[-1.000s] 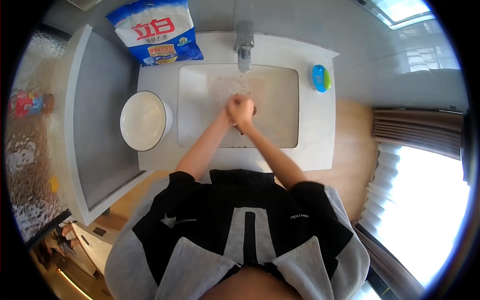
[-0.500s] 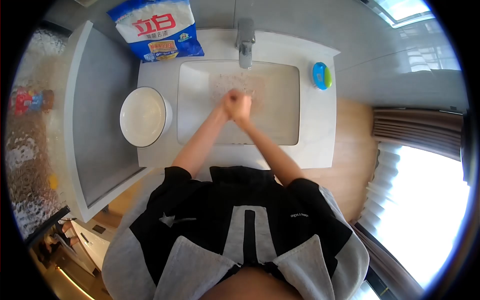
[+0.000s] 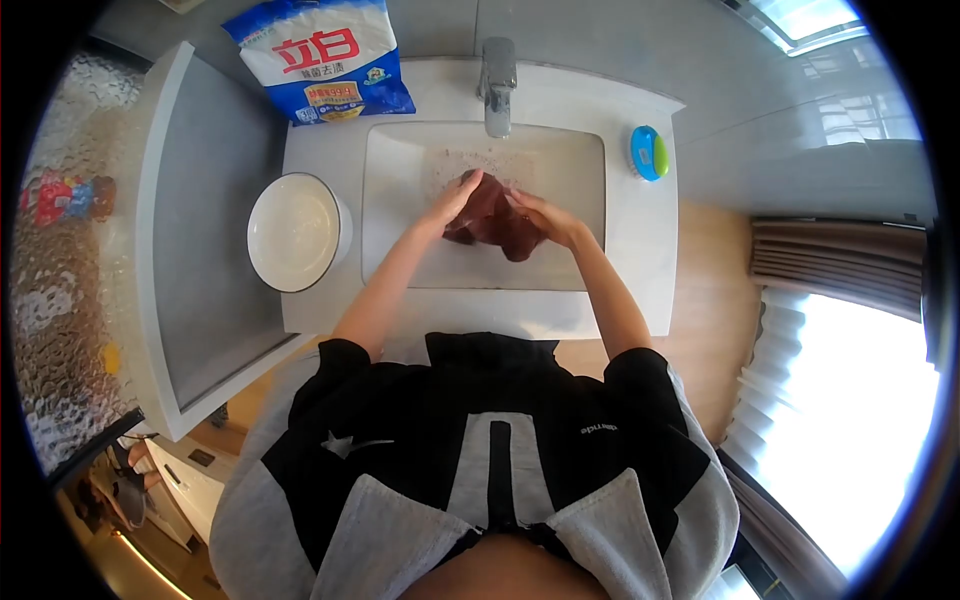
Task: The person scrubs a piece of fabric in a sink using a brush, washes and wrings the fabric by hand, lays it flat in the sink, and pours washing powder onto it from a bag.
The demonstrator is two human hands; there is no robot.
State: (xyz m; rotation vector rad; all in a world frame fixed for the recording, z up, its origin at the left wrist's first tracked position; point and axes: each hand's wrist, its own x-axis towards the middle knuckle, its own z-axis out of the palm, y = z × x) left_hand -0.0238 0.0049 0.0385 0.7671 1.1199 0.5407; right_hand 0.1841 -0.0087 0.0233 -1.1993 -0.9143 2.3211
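Observation:
A wet-looking dark red cloth (image 3: 492,215) is spread between my two hands above the white sink (image 3: 400,262). My left hand (image 3: 455,200) grips its left side, thumb and fingers closed on the fabric. On the other side, my right hand (image 3: 543,213) holds the upper right part, and a fold of the cloth hangs below it toward me. Pinkish water with small specks lies in the basin behind the cloth. Above that stands a chrome faucet (image 3: 497,88); whether water runs from it I cannot tell.
A white basin (image 3: 295,232) with a dark rim sits left of the sink. Behind it stands a blue-and-white detergent bag (image 3: 325,60). A blue and green brush (image 3: 648,153) lies on the counter's right side. A grey panel (image 3: 220,230) borders the left.
My hands were clasped together over the sink, with any cloth hidden in them. Now they are apart, and the dark red cloth is opened out between them.

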